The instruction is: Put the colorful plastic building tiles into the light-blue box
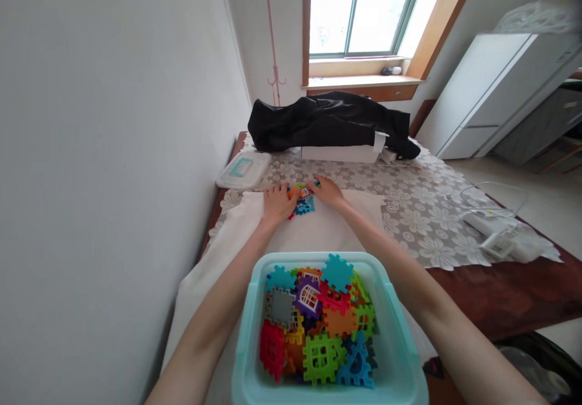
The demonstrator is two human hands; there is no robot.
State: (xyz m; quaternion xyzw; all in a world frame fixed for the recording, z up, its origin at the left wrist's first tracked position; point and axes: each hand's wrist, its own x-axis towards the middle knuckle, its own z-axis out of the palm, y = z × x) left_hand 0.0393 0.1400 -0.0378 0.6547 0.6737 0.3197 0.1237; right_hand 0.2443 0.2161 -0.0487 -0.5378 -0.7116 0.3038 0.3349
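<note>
My left hand [276, 202] reaches forward to the far end of a white cloth [341, 235], its fingers curved around the left side of a small cluster of interlocking plastic pieces [304, 205]. An orange piece shows at its fingertips. From the other side, my right hand [329, 191] has its fingers on the right edge of the same cluster. Blue, green, orange and white parts lie between the hands; my fingers partly cover them. Between my forearms stands a light teal tub [400, 356], holding many colourful toothed plastic pieces [321, 356].
A white lid [244, 170] with a teal handle lies left, near the wall. Behind the hands, a black cover [331, 117] drapes over a white box [339, 154]. A floral tablecloth [436, 235] covers the table; white cables and a plastic-wrapped item [513, 241] lie right.
</note>
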